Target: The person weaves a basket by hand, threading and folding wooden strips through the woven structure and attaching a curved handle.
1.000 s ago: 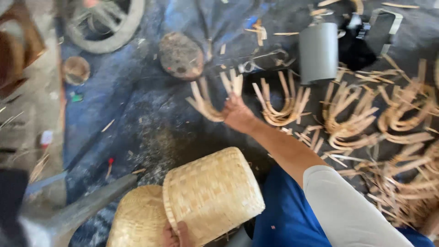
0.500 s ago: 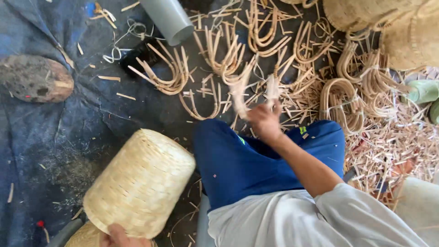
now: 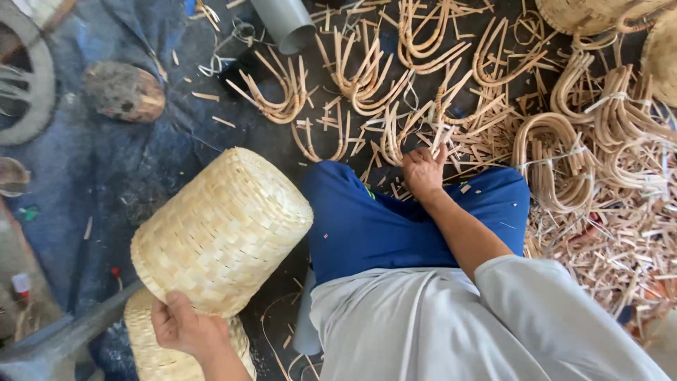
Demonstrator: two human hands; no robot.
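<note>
My left hand [image 3: 185,327] grips the rim of a pale woven basket [image 3: 224,229] that lies tilted on its side, bottom pointing up and away. A second woven basket [image 3: 151,353] sits under it at the lower left. My right hand [image 3: 423,171] reaches forward over my blue trousers [image 3: 374,226], its fingers closed around a bent cane strip [image 3: 441,123] among the U-shaped cane pieces [image 3: 367,77] on the floor.
Bundles of curved cane handles [image 3: 557,155] and cane shavings [image 3: 620,247] cover the right side. A grey pipe [image 3: 285,22] lies at the top, a wooden stump [image 3: 125,92] at the upper left on blue tarpaulin [image 3: 92,169]. More baskets [image 3: 599,14] stand at the top right.
The view has swung right and down. My right hand has stayed among the cane pieces in front of my knees, fingers closing on a strip. The left hand keeps its hold on the basket.
</note>
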